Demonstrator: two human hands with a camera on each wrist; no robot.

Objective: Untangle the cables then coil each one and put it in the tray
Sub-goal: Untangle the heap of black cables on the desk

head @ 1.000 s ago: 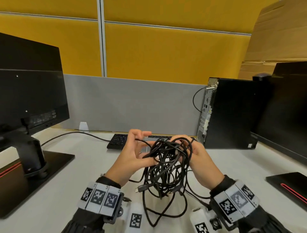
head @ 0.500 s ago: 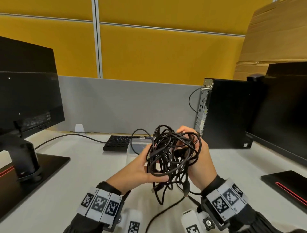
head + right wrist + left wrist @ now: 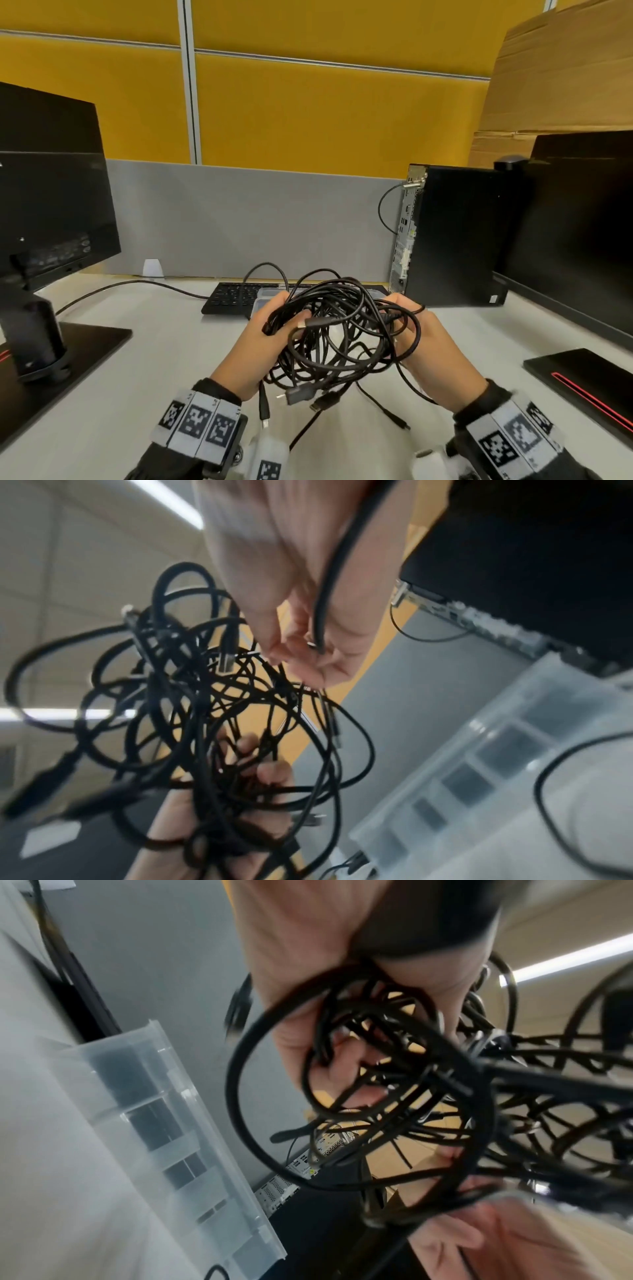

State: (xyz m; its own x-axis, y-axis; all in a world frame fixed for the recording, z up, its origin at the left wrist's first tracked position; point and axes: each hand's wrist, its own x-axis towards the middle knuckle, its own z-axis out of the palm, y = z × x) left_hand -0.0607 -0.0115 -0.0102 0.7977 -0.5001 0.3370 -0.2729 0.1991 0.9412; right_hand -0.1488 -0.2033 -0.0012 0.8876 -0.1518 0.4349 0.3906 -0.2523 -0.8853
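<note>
Gripping tangled black cable bundle (image 3: 337, 337) in curled left hand (image 3: 255, 346) and right hand (image 3: 433, 346) above table; nothing untangled, clear plastic compartment tray (image 3: 164, 1123) holding no cable.

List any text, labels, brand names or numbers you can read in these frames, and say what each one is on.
No readable words or numbers in any view.
Wrist bands: black-and-white square code markers only, no letters.
Computer tower: a small sticker near its lower right corner, too small to read.
Left monitor: port markings on its back, too blurred to read.
Keyboard: key legends too small to read.
Cables and tray: no print visible.
</note>
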